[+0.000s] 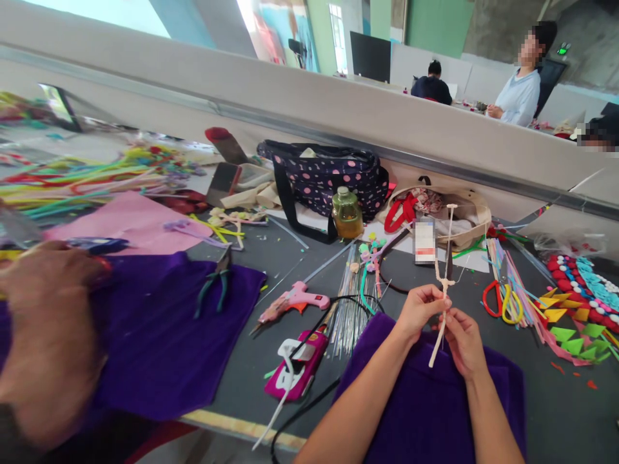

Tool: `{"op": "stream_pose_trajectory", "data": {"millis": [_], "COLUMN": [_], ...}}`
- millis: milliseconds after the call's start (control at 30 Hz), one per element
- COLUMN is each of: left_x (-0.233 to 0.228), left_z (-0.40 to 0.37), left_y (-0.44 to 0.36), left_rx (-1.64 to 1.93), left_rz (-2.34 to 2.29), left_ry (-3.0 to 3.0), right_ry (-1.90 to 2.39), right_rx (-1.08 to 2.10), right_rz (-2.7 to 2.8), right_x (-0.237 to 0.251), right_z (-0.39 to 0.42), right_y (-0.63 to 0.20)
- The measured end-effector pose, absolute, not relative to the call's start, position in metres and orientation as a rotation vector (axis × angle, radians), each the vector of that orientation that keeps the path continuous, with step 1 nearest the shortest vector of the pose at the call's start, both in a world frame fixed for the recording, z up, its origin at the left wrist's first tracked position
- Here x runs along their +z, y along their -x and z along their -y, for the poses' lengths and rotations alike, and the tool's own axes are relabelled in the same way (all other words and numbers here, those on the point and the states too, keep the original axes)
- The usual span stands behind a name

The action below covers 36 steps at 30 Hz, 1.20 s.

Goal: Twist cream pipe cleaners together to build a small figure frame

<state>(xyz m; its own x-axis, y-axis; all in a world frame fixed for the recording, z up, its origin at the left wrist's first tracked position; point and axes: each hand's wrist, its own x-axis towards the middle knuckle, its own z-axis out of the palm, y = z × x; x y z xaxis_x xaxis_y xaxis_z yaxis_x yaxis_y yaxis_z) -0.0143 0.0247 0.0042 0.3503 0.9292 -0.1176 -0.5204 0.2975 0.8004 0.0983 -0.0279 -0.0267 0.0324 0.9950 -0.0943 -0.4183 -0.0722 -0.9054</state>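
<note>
Cream pipe cleaner, twisted into a branching stem, is caught between my fingertips, its long axis running away from me: the forked end lies beyond my grip, the free tail points back toward me. My left hand pinches it just below the fork; my right hand pinches close beside, slightly nearer me. Both are above purple cloth.

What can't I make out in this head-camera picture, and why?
Head view: the pinched part of the pale stem, covered by the left hand and right hand.
Head view: what the co-worker's hand grips, if anything; motion-blurred.
Head view: most contents of the patterned bag, hidden by its sides.
</note>
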Motion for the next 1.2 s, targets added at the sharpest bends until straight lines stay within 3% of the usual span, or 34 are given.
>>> {"op": "stream_pose_trajectory", "data": {"millis": [433,667,800,1200], "left_x": [0.001,0.005,0.004,0.003], "left_z": [-0.021,-0.024,-0.025,-0.023], "left_y": [0.008,0.016,0.018,0.01], "left_rx": [1.163,0.981,0.988,1.138], "left_rz": [-0.821,-0.586,-0.559,-0.73], "left_ry": [-0.872,-0.864,-0.81,-0.744], "right_ry": [1.312,1.018,0.976,1.329], "right_rx": [0.907,1.333,1.39,0.846], "right_rz": [1.247,0.901,0.847,1.327], "right_x": [-0.031,-0.024,-0.022,-0.027], "right_z": [0.029,0.029,0.03,0.03], "right_y": [-0.102,-0.101,-0.101,-0.104]}}
